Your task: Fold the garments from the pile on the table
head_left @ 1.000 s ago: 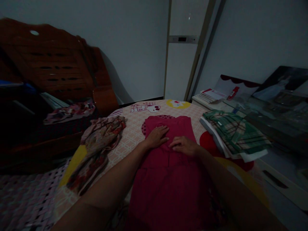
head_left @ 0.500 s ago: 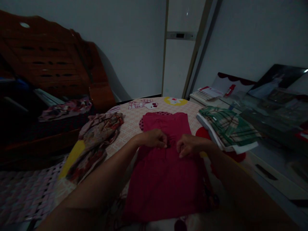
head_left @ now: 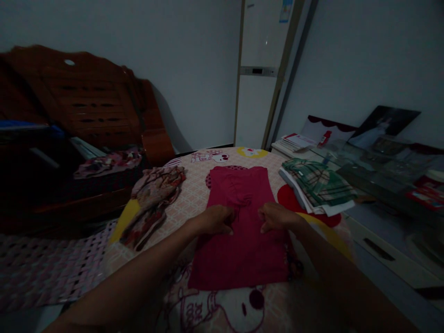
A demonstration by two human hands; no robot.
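Observation:
A dark pink top [head_left: 243,263] lies folded into a long panel on the round table, with small gathers in the cloth near its middle. On its left side rests my left hand [head_left: 218,219], fingers curled and thumb lowered onto the cloth. My right hand [head_left: 274,216] is at the right edge, its fingers bent in much the same way. No raised fold of cloth shows in either hand, and the fingertips are partly hidden. Dark patterned fabric [head_left: 294,268] peeks out beside the top's lower right edge.
The table wears a patterned tablecloth [head_left: 197,185]. A crumpled floral garment [head_left: 156,194] lies at left, and a folded green plaid garment [head_left: 319,180] sits on white cloth at right. Beyond are a wooden chair [head_left: 93,101], a cabinet [head_left: 398,263] and a tall white unit [head_left: 255,106].
My hands have drawn slightly apart and nearer to me over the pink top, away from its gathers. The camera view has shifted, showing more of the table's near side.

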